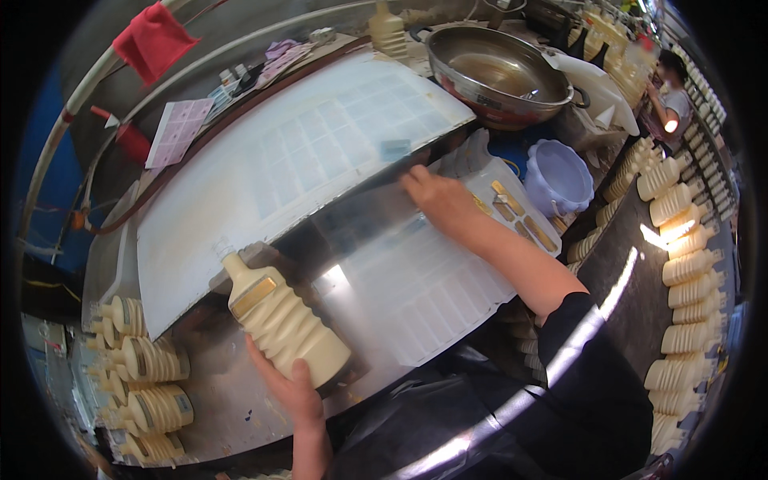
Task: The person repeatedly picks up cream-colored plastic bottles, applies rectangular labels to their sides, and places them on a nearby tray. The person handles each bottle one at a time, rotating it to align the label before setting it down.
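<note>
A cream-coloured ribbed bottle (298, 334) with a gold label (254, 298) near its shoulder lies tilted, its neck toward the white board (192, 216). My left hand (292, 390) grips its lower end, thumb on one side and fingers along the other. Beside the board's near right edge, my right hand (440, 200) has its fingertips pinched together. What they hold, if anything, cannot be made out. Just beyond those fingertips, a small pale blue rectangle (394, 150) lies on the board. Below the right forearm spreads a translucent sheet (424, 288) marked with rows of rectangles.
Several similar bottles (152, 358) are stacked at left. More bottles (690, 312) line the right side. A wide metal pan (496, 72) of liquid stands at the back, near a lavender bucket (558, 178). Gold label pieces (512, 208) lie by my right forearm. A person (668, 100) is at far right.
</note>
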A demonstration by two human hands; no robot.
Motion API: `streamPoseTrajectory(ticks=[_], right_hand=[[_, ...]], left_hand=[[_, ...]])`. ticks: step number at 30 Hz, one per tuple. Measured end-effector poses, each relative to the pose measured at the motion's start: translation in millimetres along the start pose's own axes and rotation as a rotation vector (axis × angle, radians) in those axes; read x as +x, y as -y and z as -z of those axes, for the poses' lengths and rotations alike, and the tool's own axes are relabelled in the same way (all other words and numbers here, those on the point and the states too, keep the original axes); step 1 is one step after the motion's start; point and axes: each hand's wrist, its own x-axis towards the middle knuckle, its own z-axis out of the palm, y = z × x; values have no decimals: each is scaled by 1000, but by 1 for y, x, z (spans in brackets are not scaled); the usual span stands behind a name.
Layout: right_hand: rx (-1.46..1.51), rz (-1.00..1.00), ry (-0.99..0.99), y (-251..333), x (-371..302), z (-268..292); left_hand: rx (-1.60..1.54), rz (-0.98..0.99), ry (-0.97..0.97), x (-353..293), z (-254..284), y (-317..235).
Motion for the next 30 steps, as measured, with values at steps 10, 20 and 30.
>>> streamPoseTrajectory(ticks=[10,20,30], right_hand=[[-96,145,22,-13,5,1],[-100,229,-241,-6,4,9],[436,99,288,131,13,112]], left_hand=[[-8,-22,-11,-1,3,9],[-4,-66,-14,-14,14,29],[-57,23,-41,-40,27,31]])
